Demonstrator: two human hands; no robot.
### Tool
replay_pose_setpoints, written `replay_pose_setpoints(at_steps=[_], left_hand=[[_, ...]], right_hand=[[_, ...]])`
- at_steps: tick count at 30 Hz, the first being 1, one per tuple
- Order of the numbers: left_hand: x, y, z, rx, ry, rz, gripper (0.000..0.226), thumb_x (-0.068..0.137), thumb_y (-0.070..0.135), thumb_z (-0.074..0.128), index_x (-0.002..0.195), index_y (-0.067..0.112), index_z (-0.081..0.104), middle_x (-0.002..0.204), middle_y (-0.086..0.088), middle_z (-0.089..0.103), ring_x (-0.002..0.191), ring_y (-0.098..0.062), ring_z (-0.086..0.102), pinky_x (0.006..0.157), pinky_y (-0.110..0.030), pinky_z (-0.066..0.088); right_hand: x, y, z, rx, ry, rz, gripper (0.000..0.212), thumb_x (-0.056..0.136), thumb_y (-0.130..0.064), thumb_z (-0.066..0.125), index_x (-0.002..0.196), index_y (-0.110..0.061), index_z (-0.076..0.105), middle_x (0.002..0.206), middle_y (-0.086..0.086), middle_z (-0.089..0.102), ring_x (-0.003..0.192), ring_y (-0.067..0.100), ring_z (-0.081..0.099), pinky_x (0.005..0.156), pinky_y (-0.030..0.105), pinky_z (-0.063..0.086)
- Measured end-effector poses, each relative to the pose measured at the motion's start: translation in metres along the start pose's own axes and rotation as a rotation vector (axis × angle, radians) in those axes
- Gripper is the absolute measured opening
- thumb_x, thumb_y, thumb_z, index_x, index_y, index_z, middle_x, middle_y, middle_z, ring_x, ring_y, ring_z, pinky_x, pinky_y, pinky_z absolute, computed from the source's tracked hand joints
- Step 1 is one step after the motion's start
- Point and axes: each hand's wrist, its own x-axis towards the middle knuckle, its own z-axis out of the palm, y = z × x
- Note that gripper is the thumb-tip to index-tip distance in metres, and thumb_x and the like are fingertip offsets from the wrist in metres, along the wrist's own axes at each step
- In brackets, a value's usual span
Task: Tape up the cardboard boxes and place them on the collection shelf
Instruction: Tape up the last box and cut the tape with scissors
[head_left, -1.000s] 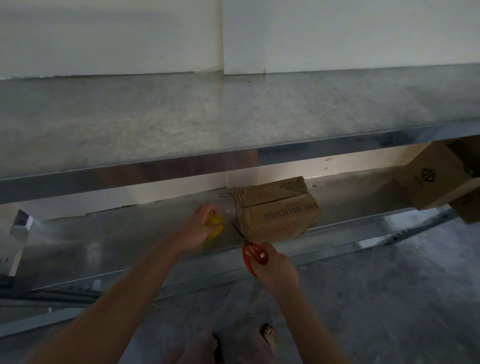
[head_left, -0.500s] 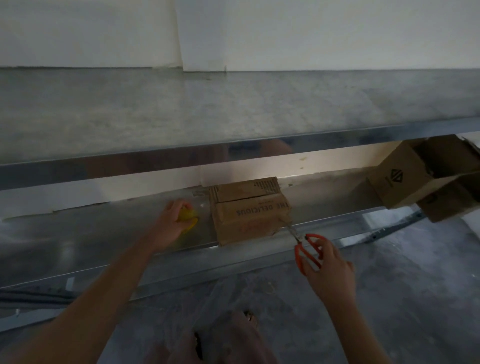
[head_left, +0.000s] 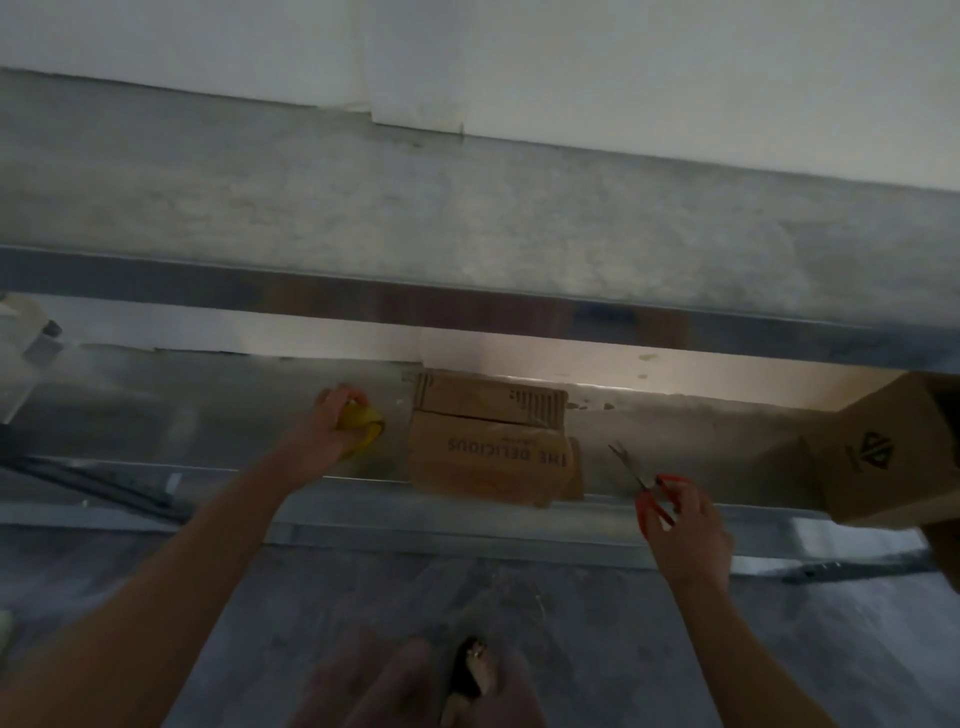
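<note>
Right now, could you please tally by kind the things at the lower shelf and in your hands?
Cardboard boxes: 2, the printed box and the logo box.
Yellow tape roll: 1, held by the left hand.
Orange-handled scissors: 1, in the right hand.
Total: 4.

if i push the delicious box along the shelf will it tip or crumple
The box looks low and wide on the metal shelf, so it probably slides rather than tips. Its creased front suggests soft cardboard that may buckle.

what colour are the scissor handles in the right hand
Orange-red, seen in the head view: the scissors held by the right hand.
</note>
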Motion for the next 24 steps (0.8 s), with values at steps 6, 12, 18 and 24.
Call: replay_pose_setpoints(at_steps=[6, 12, 18, 24], left_hand=[[-0.010, 0.007, 0.013, 0.004, -0.007, -0.028, 0.029, 0.090, 0.012, 0.061, 0.105, 0.032, 0.047, 0.114, -0.002, 0.041, 0.094, -0.022, 0.047, 0.072, -0.033, 0.047], [-0.010, 0.009, 0.017, -0.010, -0.032, -0.031, 0.029, 0.090, 0.012, 0.060, 0.103, 0.034, 0.047, 0.115, -0.002, 0.041, 0.096, -0.022, 0.047, 0.073, -0.033, 0.046], [-0.007, 0.007, 0.007, 0.005, -0.056, -0.009, 0.027, 0.090, 0.013, 0.059, 0.111, 0.028, 0.049, 0.115, -0.003, 0.042, 0.097, -0.024, 0.047, 0.072, -0.031, 0.045], [0.004, 0.010, -0.018, 0.019, -0.085, 0.062, 0.027, 0.085, 0.017, 0.066, 0.100, 0.036, 0.054, 0.114, -0.003, 0.050, 0.098, -0.022, 0.050, 0.072, -0.030, 0.045]], right_hand=[[0.020, -0.034, 0.017, 0.091, -0.055, 0.240, 0.041, 0.084, -0.043, 0.062, 0.117, -0.020, 0.057, 0.112, 0.010, 0.061, 0.095, 0.030, 0.060, 0.080, 0.040, 0.050], [0.024, -0.060, 0.030, 0.118, -0.129, 0.172, 0.053, 0.083, -0.044, 0.062, 0.125, -0.013, 0.056, 0.119, 0.012, 0.058, 0.102, 0.031, 0.059, 0.091, 0.041, 0.052], [0.000, -0.068, 0.019, -0.081, -0.193, 0.047, 0.053, 0.097, -0.041, 0.045, 0.148, -0.026, 0.037, 0.147, 0.003, 0.046, 0.136, 0.030, 0.038, 0.110, 0.048, 0.039], [-0.081, -0.101, -0.026, -0.016, 0.106, -0.236, 0.053, 0.097, -0.049, 0.039, 0.145, -0.027, 0.044, 0.152, -0.005, 0.041, 0.139, 0.020, 0.038, 0.111, 0.045, 0.038]])
